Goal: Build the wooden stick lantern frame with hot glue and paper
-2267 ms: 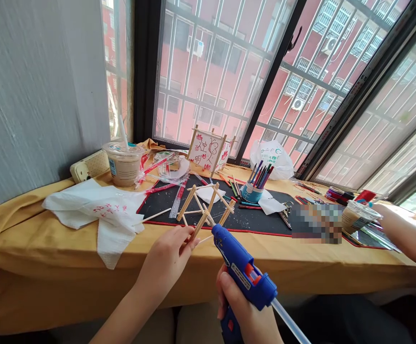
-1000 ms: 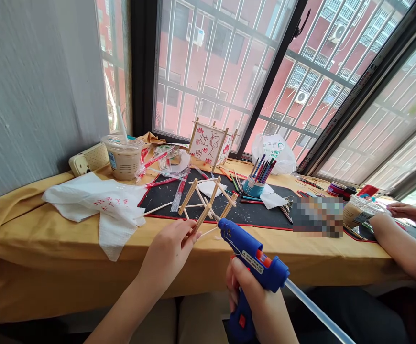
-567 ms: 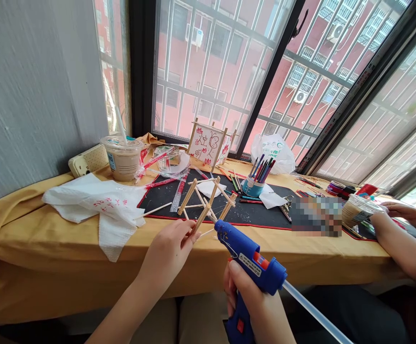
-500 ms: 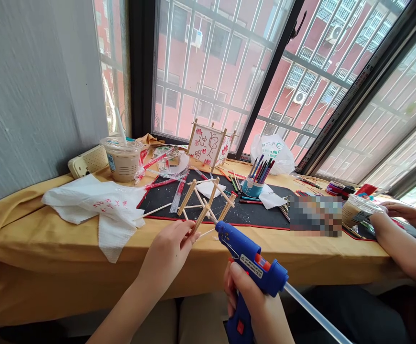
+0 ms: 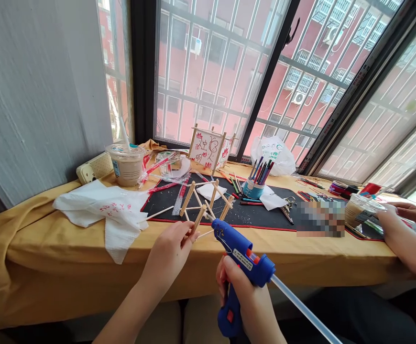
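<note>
While the left hand [image 5: 170,255] pinches 1 lower stick of a wooden stick frame [image 5: 208,203] between thumb and fingertips, the frame is held up in the air over the near edge of the bench [image 5: 68,243], its far sticks showing against the black mat [image 5: 258,217]. The right hand [image 5: 249,301] is wrapped tightly around the handle of a blue glue gun [image 5: 242,260], fingers curled at the front of the grip. The gun's nozzle points up and to the left and sits just beside the frame's lower joint; whether it touches the wood cannot be told. A clear glue stick [image 5: 301,308] juts out of the back of the gun towards the lower right.

On the bench, which is covered in yellow cloth, a white plastic bag [image 5: 107,212] lies left of the mat, with an iced drink cup [image 5: 126,165] behind it near the wall. A small paper lantern [image 5: 208,149] with red drawings stands at the window, and a blue pen cup [image 5: 255,188] stands on the mat, full of coloured pens. At the far right, another person's hand [image 5: 390,220] rests beside a second drink cup [image 5: 360,212].
</note>
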`<state>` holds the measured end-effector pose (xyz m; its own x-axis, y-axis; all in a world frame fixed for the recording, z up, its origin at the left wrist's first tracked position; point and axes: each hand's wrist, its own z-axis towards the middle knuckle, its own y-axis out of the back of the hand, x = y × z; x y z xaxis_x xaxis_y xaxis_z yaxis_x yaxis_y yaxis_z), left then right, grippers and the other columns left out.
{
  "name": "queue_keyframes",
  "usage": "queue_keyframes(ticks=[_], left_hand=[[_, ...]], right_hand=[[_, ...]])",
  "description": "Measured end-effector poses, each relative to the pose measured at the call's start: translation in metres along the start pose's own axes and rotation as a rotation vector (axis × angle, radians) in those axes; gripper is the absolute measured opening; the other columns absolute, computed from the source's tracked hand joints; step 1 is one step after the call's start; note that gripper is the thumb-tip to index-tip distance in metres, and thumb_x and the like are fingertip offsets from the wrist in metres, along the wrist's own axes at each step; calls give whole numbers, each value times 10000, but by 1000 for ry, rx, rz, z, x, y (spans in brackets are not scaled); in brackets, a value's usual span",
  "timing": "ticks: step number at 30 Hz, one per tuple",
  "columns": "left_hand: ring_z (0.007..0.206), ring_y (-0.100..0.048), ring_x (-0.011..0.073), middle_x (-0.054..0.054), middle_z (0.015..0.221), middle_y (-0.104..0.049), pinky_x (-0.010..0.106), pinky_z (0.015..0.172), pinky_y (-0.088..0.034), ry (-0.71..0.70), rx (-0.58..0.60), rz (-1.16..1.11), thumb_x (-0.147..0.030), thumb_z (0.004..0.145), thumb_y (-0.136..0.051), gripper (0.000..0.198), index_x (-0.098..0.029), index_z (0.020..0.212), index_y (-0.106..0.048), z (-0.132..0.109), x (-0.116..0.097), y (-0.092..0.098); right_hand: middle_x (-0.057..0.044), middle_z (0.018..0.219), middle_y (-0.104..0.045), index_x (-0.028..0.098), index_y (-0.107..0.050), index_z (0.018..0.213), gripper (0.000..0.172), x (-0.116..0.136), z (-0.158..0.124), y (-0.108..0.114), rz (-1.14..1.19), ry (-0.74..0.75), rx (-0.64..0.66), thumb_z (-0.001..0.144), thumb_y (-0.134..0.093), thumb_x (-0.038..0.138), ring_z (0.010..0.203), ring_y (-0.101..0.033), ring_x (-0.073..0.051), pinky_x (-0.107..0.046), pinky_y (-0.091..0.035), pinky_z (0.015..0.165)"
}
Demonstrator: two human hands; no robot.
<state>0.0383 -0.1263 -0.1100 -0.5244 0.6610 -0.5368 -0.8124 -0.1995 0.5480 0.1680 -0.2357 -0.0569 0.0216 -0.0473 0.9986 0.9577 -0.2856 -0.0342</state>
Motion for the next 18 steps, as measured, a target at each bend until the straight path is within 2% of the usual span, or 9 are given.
queue_keyframes(ticks=[3, 13, 16, 18], left_hand=[[744, -627, 132, 4, 849, -644, 319, 699, -549, 3, 3, -4, -324, 929, -564, 182, -153, 959, -616, 0, 0, 0], [704, -610, 121, -2, 829, -631, 294, 656, -535, -11, -3, 4, -336, 930, -559, 192, -153, 949, -611, 1, -1, -1], [716, -612, 125, -2, 826, -629, 304, 671, -537, -10, -7, 4, -340, 931, -557, 195, -153, 950, -611, 1, -1, -1], [731, -617, 130, -1, 829, -631, 315, 688, -540, -8, -7, 1, -343, 931, -556, 199, -154, 952, -612, 1, 0, 0]], right_hand=[[43, 423, -420, 210, -443, 475, 404, 2, -1, -2, 28, -87, -37, 723, -614, 479, 366, -400, -83, -209, -339, 370], [33, 423, -467, 210, -419, 445, 404, 6, -1, -1, -28, -127, -127, 700, -650, 420, 353, -427, -91, -224, -377, 384], [44, 412, -435, 198, -491, 462, 346, 8, -1, 0, -64, -152, -120, 699, -644, 398, 353, -431, -92, -223, -383, 391], [53, 412, -424, 187, -577, 542, 271, 8, -1, 1, -65, -148, -108, 702, -636, 397, 357, -428, -90, -216, -382, 395]])
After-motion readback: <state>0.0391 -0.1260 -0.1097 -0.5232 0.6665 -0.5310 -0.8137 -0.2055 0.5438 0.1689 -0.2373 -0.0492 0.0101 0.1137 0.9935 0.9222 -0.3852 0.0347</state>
